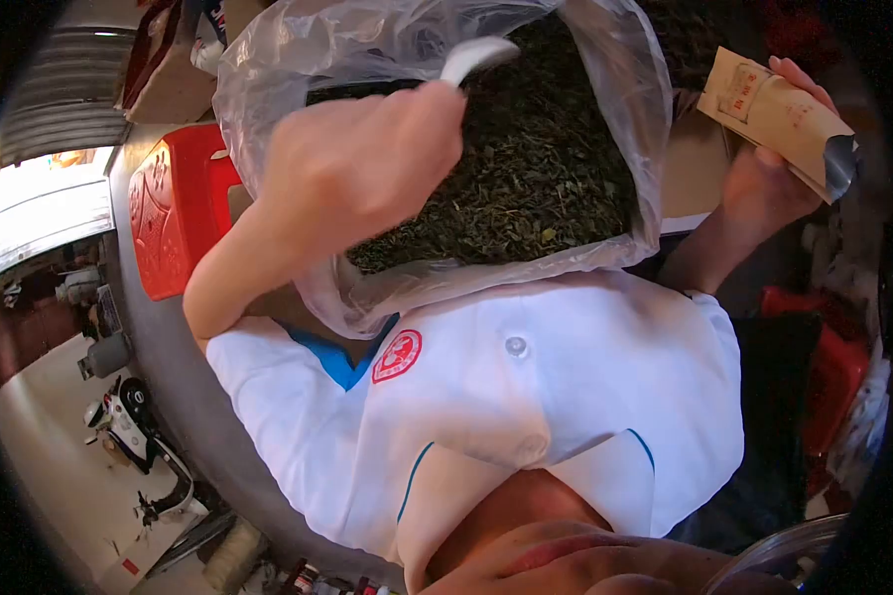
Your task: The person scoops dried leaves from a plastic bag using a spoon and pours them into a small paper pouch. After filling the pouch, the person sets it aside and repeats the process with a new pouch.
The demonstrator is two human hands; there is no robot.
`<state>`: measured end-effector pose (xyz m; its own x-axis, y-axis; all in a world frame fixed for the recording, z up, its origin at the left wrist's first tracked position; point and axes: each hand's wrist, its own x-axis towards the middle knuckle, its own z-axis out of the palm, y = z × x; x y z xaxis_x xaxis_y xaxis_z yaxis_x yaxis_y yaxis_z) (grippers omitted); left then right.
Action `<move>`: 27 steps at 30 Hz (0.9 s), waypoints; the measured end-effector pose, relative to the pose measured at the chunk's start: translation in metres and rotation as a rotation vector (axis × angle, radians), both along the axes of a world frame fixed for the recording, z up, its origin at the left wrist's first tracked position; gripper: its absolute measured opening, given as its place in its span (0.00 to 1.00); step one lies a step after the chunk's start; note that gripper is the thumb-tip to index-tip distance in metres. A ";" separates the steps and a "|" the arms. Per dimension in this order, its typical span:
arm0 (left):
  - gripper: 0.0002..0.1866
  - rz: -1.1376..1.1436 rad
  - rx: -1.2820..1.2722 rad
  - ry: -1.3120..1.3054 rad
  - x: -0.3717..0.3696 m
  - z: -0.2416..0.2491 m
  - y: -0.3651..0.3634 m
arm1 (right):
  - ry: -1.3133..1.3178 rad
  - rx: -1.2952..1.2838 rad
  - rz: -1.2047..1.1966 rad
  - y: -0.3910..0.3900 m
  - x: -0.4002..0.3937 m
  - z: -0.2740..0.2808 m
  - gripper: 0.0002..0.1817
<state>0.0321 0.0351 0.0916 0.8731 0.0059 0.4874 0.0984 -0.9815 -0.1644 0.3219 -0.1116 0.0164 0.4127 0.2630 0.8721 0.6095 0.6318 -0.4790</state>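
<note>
My left hand (367, 154) is closed round the handle of a white spoon (478, 58), whose far end shows above my fist, over the dried leaves. On the right, my right hand (764, 183) grips a brown paper pouch (769, 111) with red printing and a silvery lining at one end. The pouch is held tilted, beside the box rather than over it. Dark green-brown dried leaves (526, 188) fill a box lined with a clear plastic bag (620, 89), in front of my chest. My left forearm hides part of the bag's near left side.
A red plastic stool (174, 213) stands left of the box. Farther left, a white-and-black scooter (134, 431) is near a bright doorway (45, 208). A cardboard box (164, 84) sits at the upper left, and a red object (838, 372) is at the right.
</note>
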 end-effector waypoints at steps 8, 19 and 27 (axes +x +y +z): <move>0.06 -0.010 -0.335 0.160 0.030 -0.041 0.044 | 0.049 0.020 -0.036 -0.011 -0.001 -0.003 0.39; 0.12 0.394 -1.390 0.132 0.013 -0.038 0.027 | 0.059 -0.060 0.064 -0.008 -0.001 -0.011 0.37; 0.09 0.615 -1.954 0.038 0.009 -0.043 0.003 | 0.063 0.001 0.080 -0.004 -0.006 -0.014 0.36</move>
<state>0.0412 0.0385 0.0490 0.5603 0.6242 -0.5444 0.4387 0.3339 0.8343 0.3162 -0.1160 0.0020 0.4443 0.2967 0.8453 0.5255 0.6779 -0.5141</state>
